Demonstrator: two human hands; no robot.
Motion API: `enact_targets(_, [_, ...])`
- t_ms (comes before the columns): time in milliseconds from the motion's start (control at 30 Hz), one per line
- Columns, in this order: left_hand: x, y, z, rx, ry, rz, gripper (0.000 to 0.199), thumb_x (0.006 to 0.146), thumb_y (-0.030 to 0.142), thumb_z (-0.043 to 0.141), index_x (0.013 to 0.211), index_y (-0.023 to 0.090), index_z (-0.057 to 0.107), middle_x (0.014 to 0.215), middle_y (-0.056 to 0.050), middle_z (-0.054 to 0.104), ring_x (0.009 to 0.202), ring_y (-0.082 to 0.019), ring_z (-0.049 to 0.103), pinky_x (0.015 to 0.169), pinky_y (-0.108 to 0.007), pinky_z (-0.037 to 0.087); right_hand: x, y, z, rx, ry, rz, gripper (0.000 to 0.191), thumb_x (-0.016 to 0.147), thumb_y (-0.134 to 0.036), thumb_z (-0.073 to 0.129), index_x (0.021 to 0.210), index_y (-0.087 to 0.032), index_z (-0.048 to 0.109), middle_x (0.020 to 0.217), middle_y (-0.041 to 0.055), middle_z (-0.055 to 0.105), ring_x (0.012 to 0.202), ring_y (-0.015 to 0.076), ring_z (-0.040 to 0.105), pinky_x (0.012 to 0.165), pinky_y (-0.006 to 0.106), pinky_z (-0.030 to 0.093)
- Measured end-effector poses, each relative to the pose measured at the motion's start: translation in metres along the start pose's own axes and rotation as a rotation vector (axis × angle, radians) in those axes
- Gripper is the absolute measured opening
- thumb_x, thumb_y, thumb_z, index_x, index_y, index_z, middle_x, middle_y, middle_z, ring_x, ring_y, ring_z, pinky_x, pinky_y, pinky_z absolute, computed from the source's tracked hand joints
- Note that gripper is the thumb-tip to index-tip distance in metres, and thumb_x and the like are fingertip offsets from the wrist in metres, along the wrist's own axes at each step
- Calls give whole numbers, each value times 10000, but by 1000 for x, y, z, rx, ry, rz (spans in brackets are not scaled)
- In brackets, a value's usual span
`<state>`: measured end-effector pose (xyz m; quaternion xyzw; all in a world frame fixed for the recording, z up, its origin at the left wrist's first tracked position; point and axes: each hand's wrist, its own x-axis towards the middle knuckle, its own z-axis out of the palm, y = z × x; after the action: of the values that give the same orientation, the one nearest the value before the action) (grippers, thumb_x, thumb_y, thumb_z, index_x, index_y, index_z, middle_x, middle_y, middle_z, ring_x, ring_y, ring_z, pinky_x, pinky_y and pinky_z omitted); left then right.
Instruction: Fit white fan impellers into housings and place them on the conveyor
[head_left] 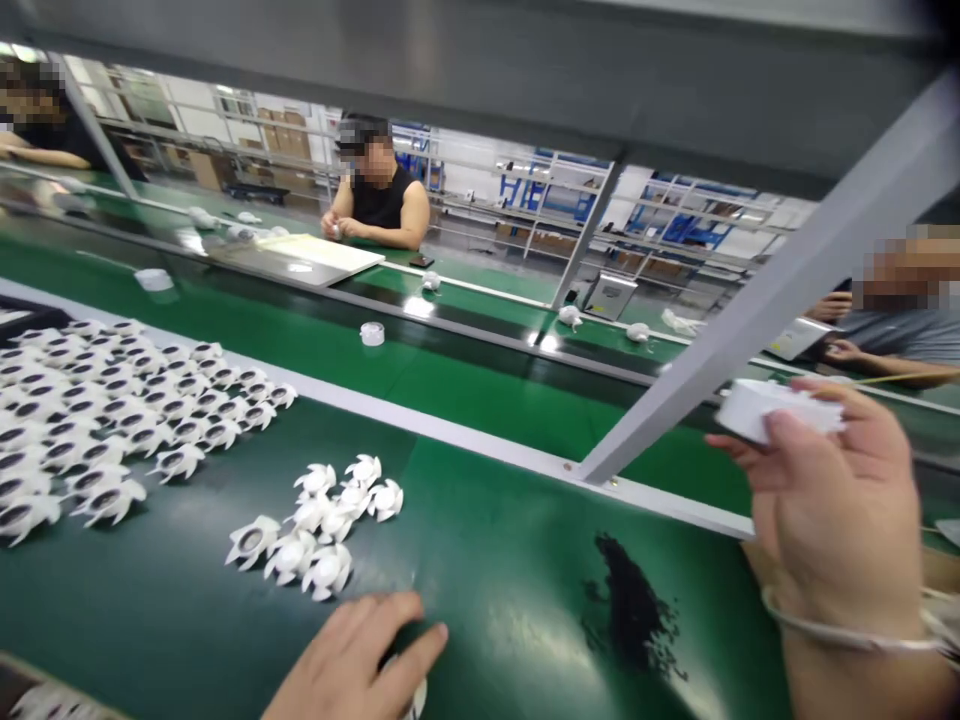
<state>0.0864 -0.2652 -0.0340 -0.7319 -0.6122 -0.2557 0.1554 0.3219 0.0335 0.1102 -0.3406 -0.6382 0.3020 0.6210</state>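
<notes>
My right hand point(840, 480) is raised at the right, its fingers closed round a white plastic housing point(757, 408). Low in the middle, my left hand point(364, 655) is over the green table, fingers curled, with a white round part point(418, 698) partly showing beneath them; most of that part is hidden. Just beyond the left hand lies a small group of white bladed fan wheels point(328, 568). Many more fan wheels point(109, 495) with dark round centres stand in rows at the left. A pile of small black pieces point(634, 605) lies between my hands.
A pale frame rail point(450, 437) borders the table, with a slanted post point(675, 370) near my right hand. Beyond it, a green conveyor point(480, 388) bears white ring-shaped parts point(372, 334). People sit across the line. A grey shelf point(450, 80) hangs overhead.
</notes>
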Motion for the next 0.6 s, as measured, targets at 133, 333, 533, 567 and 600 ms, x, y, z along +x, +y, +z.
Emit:
enact_targets(133, [-16, -1, -9, -250, -218, -260, 369, 876, 264, 624, 1244, 230, 603, 1063, -72, 625, 904, -168, 652, 778, -240, 572, -64, -37, 39, -16, -569, 66, 276, 742, -324, 770, 929, -282, 571, 1129, 34, 615, 946, 198, 654, 767, 311, 577])
enact_targets(333, [-3, 8, -7, -411, -184, -467, 596, 857, 233, 680, 1402, 240, 440, 1287, -102, 556, 1135, -204, 604, 974, -328, 546, -123, -29, 79, -65, -1257, 33, 170, 789, -221, 746, 916, -248, 637, 1198, 35, 631, 1069, 186, 633, 955, 293, 496])
enact_targets(533, [2, 4, -17, -540, -59, -433, 544, 810, 202, 640, 1330, 200, 481, 1260, -124, 543, 1095, -208, 606, 920, -335, 575, -142, -25, 83, -50, -1444, 13, 174, 774, -123, 706, 901, -231, 656, 1290, 44, 582, 1149, 184, 606, 975, 261, 482])
enact_targets(567, [2, 3, -18, -545, -24, -391, 522, 813, 210, 648, 1313, 196, 500, 1241, -122, 557, 1098, -211, 605, 928, -340, 572, -143, -26, 83, -64, -1499, -30, 173, 781, -121, 699, 907, -235, 667, 1293, 38, 583, 1148, 185, 608, 970, 263, 487])
enact_targets(600, [2, 2, -18, -543, 0, -349, 497, 824, 223, 659, 1300, 194, 520, 1225, -118, 575, 1098, -212, 608, 934, -341, 569, -144, -26, 83, -90, -1541, -82, 168, 797, -129, 690, 922, -241, 678, 1291, 35, 594, 1149, 192, 610, 973, 276, 492])
